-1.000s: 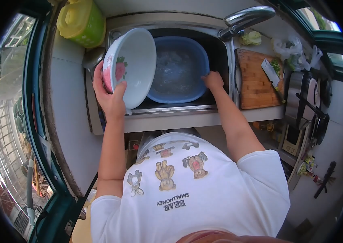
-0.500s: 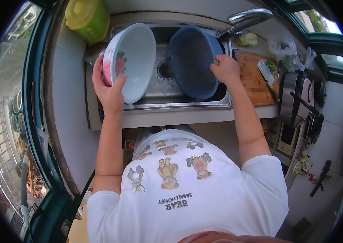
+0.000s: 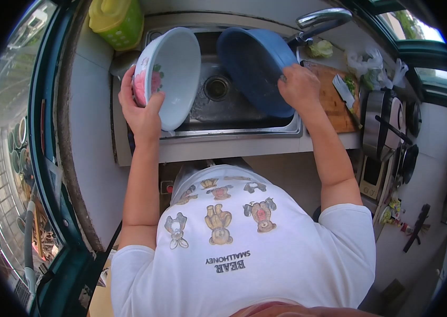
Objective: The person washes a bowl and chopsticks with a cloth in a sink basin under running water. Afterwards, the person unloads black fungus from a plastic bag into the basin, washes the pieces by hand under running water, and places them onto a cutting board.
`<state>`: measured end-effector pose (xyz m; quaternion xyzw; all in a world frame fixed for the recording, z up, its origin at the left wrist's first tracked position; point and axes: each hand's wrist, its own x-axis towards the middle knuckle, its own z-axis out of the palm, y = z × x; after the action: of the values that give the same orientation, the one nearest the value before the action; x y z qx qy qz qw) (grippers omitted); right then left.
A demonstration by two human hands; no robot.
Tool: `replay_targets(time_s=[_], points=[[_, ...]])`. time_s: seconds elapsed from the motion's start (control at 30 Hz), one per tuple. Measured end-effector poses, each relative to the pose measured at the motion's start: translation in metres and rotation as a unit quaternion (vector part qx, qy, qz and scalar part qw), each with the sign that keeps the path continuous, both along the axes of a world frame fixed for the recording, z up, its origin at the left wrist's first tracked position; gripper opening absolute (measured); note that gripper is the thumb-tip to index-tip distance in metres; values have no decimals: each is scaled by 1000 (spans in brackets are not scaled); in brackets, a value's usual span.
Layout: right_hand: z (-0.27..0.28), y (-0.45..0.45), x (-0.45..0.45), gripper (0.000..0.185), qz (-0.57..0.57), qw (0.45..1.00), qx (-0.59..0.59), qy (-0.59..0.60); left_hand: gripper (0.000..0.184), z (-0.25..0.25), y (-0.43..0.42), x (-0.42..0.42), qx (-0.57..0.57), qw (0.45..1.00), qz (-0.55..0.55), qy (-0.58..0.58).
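A white enamel basin with pink flowers [image 3: 178,79] is tilted on its side over the left part of the sink. My left hand [image 3: 141,108] grips its lower left rim, thumb on the inside. On the right, a blue plastic basin [image 3: 255,68] leans steeply, its dark inside facing left. My right hand [image 3: 298,89] is closed around the right rim of this basin. Between the two basins the drain [image 3: 216,88] shows in the wet metal sink [image 3: 234,127].
Right of the sink lies a cutting board [image 3: 334,111] with a knife [image 3: 344,92] and chopped greens. The faucet [image 3: 324,18] stands behind the blue basin. A yellow-green container [image 3: 118,26] is at the back left, and a metal appliance [image 3: 382,127] at the right.
The blue basin, earlier flat with water in it, has been lifted and tipped by my right hand, and the sink bottom shows. The white basin has stayed nearly in place in my left hand.
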<state>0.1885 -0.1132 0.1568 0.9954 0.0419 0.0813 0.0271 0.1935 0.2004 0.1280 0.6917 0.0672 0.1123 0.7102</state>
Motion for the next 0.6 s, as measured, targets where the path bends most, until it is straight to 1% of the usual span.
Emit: replay_targets(time_s=[0.13, 0.23, 0.33, 0.43, 0.53, 0.6], points=[[-2, -2, -2, 12, 10, 999, 33, -17, 64, 5, -2, 1, -14, 1000, -3, -2], [-13, -11, -3, 16, -25, 993, 113, -28, 64, 7, -3, 1, -13, 1000, -2, 4], [-44, -32, -3, 24, -130, 955, 260, 55, 64, 7, -5, 2, -7, 1000, 5, 7], [-92, -45, -14, 33, -249, 884, 345, 193, 65, 8, -10, 3, -15, 1000, 5, 14], [-123, -46, -33, 40, -306, 867, 364, 148, 66, 14, -18, 4, -51, 998, 5, 30], [-129, -43, -45, 40, -293, 859, 389, 159, 67, 16, -25, 6, -79, 996, -3, 47]])
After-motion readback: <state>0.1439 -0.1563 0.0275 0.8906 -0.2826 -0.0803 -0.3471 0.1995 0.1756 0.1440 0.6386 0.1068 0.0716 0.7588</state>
